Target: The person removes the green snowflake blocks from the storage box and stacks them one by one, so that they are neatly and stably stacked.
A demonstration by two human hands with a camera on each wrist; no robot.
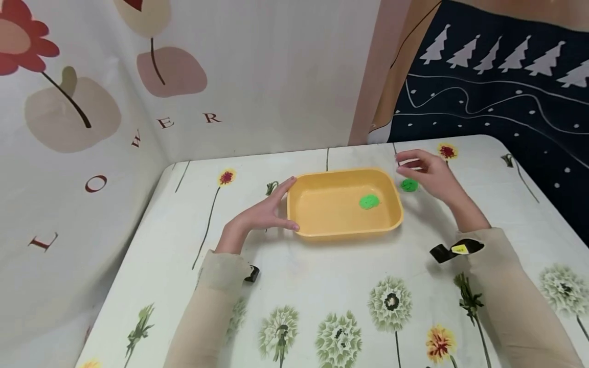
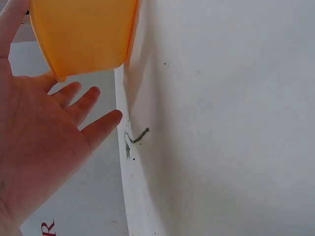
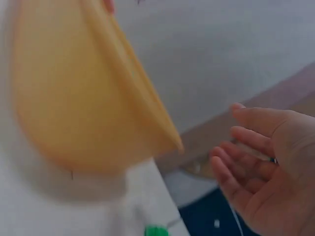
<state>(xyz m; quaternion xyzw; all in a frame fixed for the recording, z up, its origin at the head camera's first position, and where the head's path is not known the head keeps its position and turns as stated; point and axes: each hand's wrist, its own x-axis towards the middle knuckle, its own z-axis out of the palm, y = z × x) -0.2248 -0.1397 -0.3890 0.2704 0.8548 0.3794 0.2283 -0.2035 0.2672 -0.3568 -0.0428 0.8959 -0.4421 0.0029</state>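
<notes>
A shallow yellow plastic basin (image 1: pixel 326 220) with rounded corners stands on the table. Inside it, toward the right, lies a flat, bright green round piece (image 1: pixel 369 202) with a rough surface. My left hand (image 1: pixel 264 212) spans the basin's left end, thumb at the near corner and a finger at the far one; its other fingers are spread in the left wrist view. My right hand (image 1: pixel 430 176) is raised just right of the basin with fingers loosely bent and nothing in them. Close by it on the tabletop is a second green piece (image 1: pixel 409 185), partly visible in the right wrist view too.
The table (image 1: pixel 161 286) has a white flower-print cover. A pale printed curtain (image 1: pixel 276 76) hangs behind and to the left. On the right, a dark cloth (image 1: pixel 488 102) with white trees hangs past the table edge. Dark straps sit at both sleeves.
</notes>
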